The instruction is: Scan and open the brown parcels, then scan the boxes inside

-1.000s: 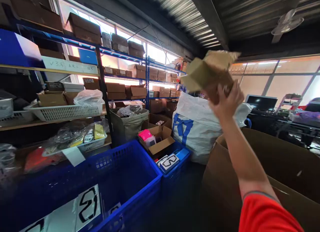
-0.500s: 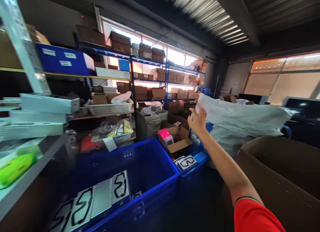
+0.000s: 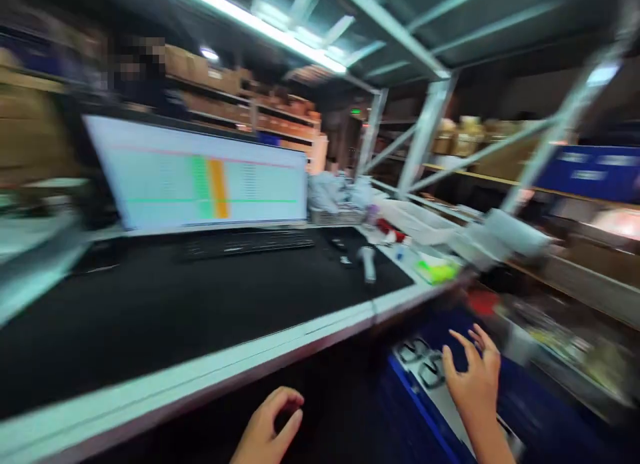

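apparently white boxes (image 3: 434,373) in blue crate (image 3: 425,414)

Black desk mat (image 3: 200,297), white screen (image 3: 170,177) with green and orange stripes, blue crate (image 3: 420,407)

Worn on the head, looks forward and down over the bench (image 3: 200,363) from its near side, toward the monitor (image 3: 170,177). Takes in shelving (image 3: 285,127) farther off and, close below, left hand (image 3: 273,427) and right hand (image 3: 475,381).

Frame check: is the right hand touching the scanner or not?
Apart. The head view shows the right hand over the blue crate, with the desk's edge between it and the scanner.
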A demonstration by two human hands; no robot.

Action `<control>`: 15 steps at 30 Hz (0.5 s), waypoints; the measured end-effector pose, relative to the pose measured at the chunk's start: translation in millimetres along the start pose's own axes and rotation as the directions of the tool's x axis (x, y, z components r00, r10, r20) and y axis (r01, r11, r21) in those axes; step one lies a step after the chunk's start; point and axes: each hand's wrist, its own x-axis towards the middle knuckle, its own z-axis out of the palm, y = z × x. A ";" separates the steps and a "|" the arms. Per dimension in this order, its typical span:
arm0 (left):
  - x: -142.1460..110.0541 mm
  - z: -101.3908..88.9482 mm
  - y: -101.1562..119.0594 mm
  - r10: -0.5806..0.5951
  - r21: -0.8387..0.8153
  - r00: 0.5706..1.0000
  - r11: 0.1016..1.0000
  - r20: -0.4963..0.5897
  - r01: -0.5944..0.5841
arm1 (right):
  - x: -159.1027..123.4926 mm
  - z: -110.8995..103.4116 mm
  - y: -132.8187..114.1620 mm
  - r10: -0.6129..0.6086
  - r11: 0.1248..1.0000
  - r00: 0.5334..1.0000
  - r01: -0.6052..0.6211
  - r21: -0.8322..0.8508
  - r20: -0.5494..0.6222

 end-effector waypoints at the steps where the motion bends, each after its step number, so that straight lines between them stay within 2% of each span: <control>1: -9.3 -17.8 3.0 -0.013 0.031 0.997 0.999 -0.077 0.016 | 6.0 25.0 -23.5 -0.043 0.995 0.999 0.041 0.088 0.011; 3: -29.2 -48.3 7.7 -0.028 0.062 0.975 0.997 -0.219 0.043 | 18.7 67.7 -71.0 -0.127 0.964 0.991 0.116 0.241 0.032; 5: -49.1 -74.2 8.6 -0.001 0.103 0.923 0.994 -0.385 0.044 | 31.3 103.6 -113.8 -0.207 0.916 0.977 0.173 0.361 0.058; 7: -67.8 -101.5 7.0 0.084 0.201 0.826 0.979 -0.557 0.036 | 43.8 136.4 -149.0 -0.296 0.863 0.951 0.227 0.451 0.088; 9: -83.3 -135.7 6.5 0.211 0.355 0.694 0.932 -0.689 0.069 | 55.5 167.7 -176.3 -0.393 0.810 0.913 0.286 0.513 0.112; 11: -93.7 -178.8 11.7 0.352 0.522 0.564 0.836 -0.747 0.169 | 64.7 197.1 -197.0 -0.473 0.773 0.871 0.339 0.537 0.131; 13: -98.0 -229.0 24.7 0.506 0.662 0.446 0.674 -0.738 0.328 | 69.1 223.2 -212.0 -0.520 0.763 0.840 0.375 0.526 0.156; 14: -98.2 -255.5 33.8 0.579 0.703 0.399 0.570 -0.711 0.426 | 69.0 234.6 -217.5 -0.534 0.764 0.828 0.387 0.515 0.170; 15: -97.5 -282.2 44.2 0.646 0.729 0.376 0.452 -0.665 0.514 | 67.7 245.1 -221.5 -0.544 0.766 0.820 0.396 0.507 0.181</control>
